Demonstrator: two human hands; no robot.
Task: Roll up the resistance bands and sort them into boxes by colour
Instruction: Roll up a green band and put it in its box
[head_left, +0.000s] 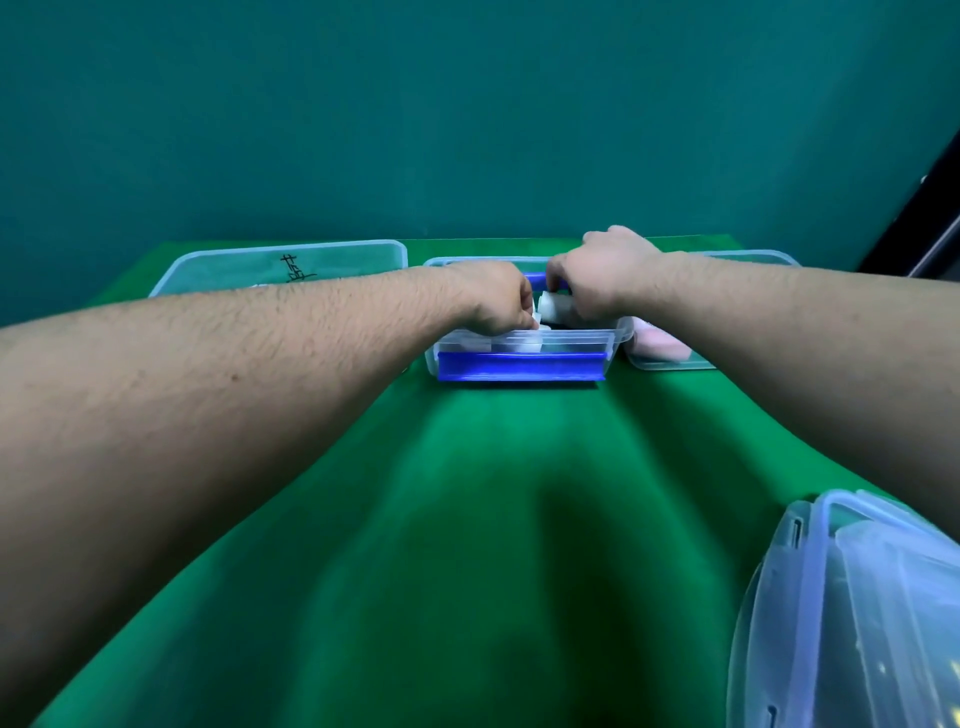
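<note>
You are at the sorting step: both hands are over the middle box (519, 358). Your right hand (605, 280) grips a rolled white band (553, 306) above it; your left hand (493, 299) pinches another inside. Next, lower and release the roll into this box.

From my remote seat, I see a plain teal-green painted wall (467, 114) filling the upper half of the view, evenly lit and unmarked. Below it a tabletop draped in bright green felt-like cloth (493, 493) runs toward me, creased into soft folds. A dark diagonal frame edge (930, 223) stands at far right.
</note>
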